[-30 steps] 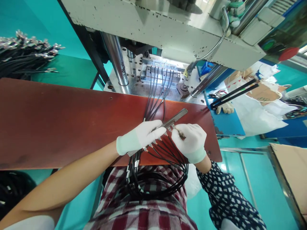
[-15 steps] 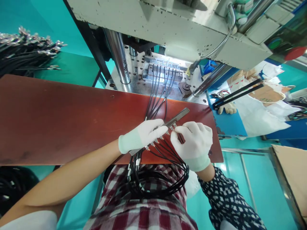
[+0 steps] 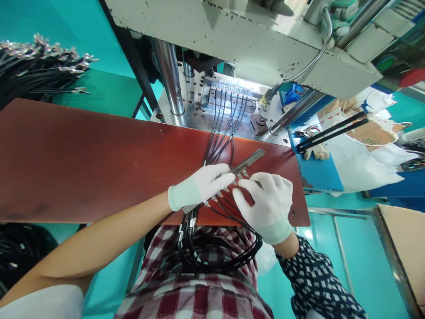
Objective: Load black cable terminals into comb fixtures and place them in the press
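While gripping metal bar point(image 3: 254, 158) in gloved L hand point(image 3: 211, 180), thumb across the top, seem to be handling, w/ R hand point(image 3: 268, 204), the row of small connectors point(image 3: 206, 203) along its near edge. Have R fingertips point(image 3: 246, 184) drawn close together nr right end of row; can't tell if pinching a connector or just touching. Find bar over brown board point(image 3: 99, 159), slanting away to the right. Judging by pose, prob. dealing w/ connectors one at a time; can't say if fitting or freeing. For next move, would need steady L hold, fine R pinch, & no tug on black cables point(image 3: 229, 215) trailing toward coil point(image 3: 226, 267) against plaid cloth point(image 3: 212, 301). Beyond bar, see second fan of cables point(image 3: 208, 155) running from nr L hand to metal block point(image 3: 212, 106) under press point(image 3: 199, 26). Farther out, note heaped cables point(image 3: 40, 71) at left, spare glove point(image 3: 318, 151) at right.
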